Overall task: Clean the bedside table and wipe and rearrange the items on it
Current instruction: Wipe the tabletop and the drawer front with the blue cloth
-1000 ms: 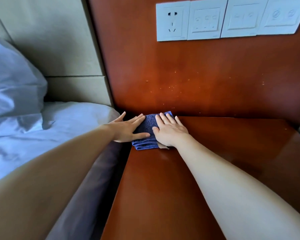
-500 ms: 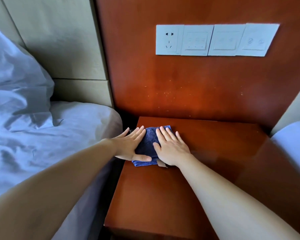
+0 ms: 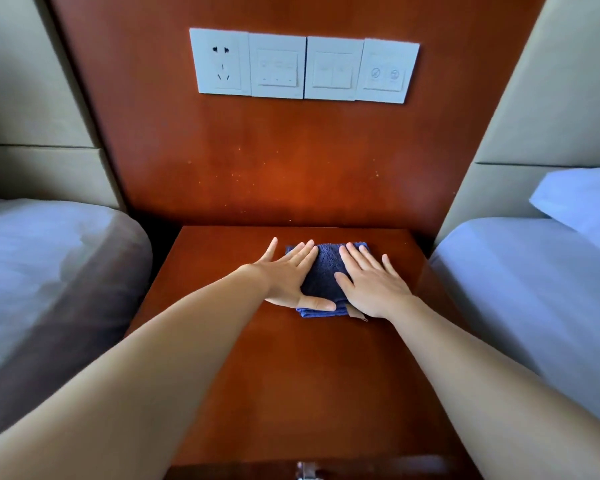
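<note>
while both hands lie flat on it, the folded blue cloth [image 3: 326, 268] sits on the table [image 3: 291, 375], near the table's back edge and about midway across. the left hand [image 3: 288, 278] presses the cloth's left part, fingers straight and spread, thumb along its near edge. the right hand [image 3: 371, 285] presses the right part likewise, gripping nothing. a bed [image 3: 49, 271] flanks the table's left side, another bed [image 3: 516, 289] its right. behind the table a wood panel [image 3: 291, 150] carries switches [image 3: 303, 65].
</note>
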